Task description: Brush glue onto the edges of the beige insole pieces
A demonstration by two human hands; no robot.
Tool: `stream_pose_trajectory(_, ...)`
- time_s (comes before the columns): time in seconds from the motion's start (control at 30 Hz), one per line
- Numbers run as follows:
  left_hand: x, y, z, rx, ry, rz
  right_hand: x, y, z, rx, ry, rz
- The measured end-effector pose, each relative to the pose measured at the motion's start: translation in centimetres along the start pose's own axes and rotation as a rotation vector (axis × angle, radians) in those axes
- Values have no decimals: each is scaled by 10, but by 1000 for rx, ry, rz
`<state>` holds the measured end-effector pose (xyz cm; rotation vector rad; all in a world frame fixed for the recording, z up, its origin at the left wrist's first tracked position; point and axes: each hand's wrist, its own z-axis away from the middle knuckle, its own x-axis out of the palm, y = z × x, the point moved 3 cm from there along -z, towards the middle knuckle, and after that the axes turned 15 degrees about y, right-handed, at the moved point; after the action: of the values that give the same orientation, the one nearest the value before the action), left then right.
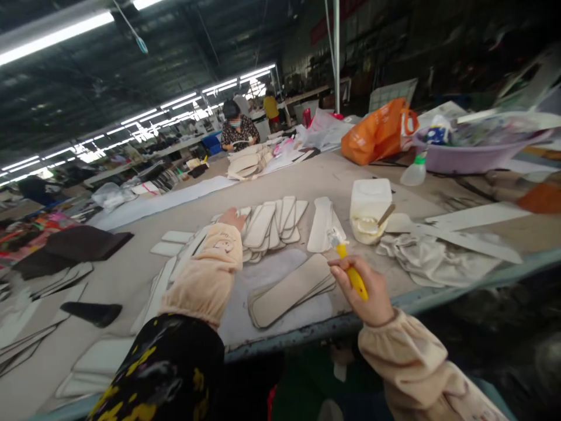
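Well, in the head view I see the right hand (368,289) wrapped round the yellow brush (358,285), by the right end of the near panel stack (289,292). I'd expect the brush to be light and stiff-handled with soft, slippery bristles, best held by the handle. Its head looks caked white. The left hand (234,217) meets the fanned panels (263,225); whether it grips any, I can't tell.

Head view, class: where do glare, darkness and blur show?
Head view: overhead tubes glare white against a dark roof; head view: the lower right corner is dim and smeared; head view: the yellow brush looks fairly distinct.
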<state>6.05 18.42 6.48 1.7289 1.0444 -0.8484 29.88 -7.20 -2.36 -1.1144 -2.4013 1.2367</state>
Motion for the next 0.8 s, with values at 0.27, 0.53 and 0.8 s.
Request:
stream_pose_trajectory(0.27, -7, -20, 190, 144, -307, 167, 5, 9, 12, 196, -61, -76)
stream_pose_trajectory(0.53, 17, -46, 239, 123, -373, 99, 43, -7, 45, 451, -159, -339)
stream_pose_trajectory(0.8, 16, -61, 234, 133, -285, 152, 76, -30, 64, 559, -263, -402)
